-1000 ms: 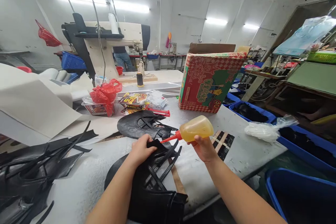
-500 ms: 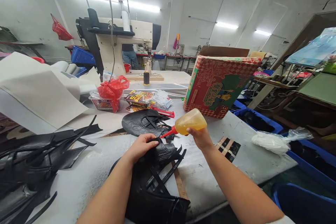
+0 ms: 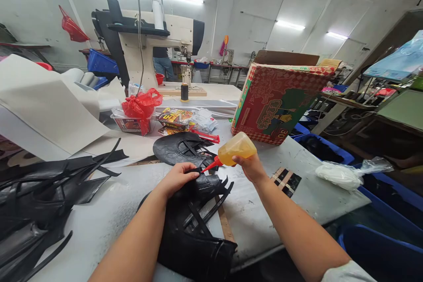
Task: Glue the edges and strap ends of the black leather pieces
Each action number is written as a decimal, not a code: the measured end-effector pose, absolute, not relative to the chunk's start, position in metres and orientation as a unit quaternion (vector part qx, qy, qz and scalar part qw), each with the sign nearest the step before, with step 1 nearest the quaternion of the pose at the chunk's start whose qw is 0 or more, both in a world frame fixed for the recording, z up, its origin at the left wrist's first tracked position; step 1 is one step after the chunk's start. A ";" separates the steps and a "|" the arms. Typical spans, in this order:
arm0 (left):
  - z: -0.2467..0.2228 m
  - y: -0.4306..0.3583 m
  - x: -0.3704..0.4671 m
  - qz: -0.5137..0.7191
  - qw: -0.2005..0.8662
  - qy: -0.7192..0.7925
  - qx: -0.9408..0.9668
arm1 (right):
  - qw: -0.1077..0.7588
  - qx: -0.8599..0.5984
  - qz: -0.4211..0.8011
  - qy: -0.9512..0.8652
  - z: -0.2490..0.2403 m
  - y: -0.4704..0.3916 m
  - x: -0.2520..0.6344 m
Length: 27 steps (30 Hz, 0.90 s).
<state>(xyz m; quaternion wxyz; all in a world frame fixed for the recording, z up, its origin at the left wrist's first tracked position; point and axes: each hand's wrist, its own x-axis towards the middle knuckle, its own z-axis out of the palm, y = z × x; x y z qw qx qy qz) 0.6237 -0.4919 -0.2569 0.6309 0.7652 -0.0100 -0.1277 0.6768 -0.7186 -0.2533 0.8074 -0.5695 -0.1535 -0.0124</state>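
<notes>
My right hand (image 3: 249, 165) grips a clear squeeze bottle (image 3: 236, 147) of yellow liquid, tilted with its red nozzle pointing down to the left. The nozzle tip meets or nearly meets the edge of a black leather piece (image 3: 194, 246) with straps. Pinched between thumb and fingers of my left hand (image 3: 181, 177) is the upper edge of that same piece, beside the nozzle tip. Just behind lies another black strapped leather piece (image 3: 168, 150). A pile of similar black pieces (image 3: 39, 202) covers the table's left side.
A red carton (image 3: 280, 101) stands at the back right, near blue bins (image 3: 390, 198). Food boxes (image 3: 175, 119) and a red plastic bag (image 3: 142, 105) sit behind the leather. A sewing machine (image 3: 158, 31) rises beyond, with a person (image 3: 161, 64) farther back. A white bag (image 3: 340, 176) lies at right.
The bottle and my right hand have shifted slightly left and up in view. My left hand keeps its pinch on the black leather. The camera view has tilted a little.
</notes>
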 end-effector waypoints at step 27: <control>-0.260 -0.492 0.625 -0.130 0.650 0.009 0.748 | 0.772 -0.611 0.026 -0.174 -0.260 -0.757 0.672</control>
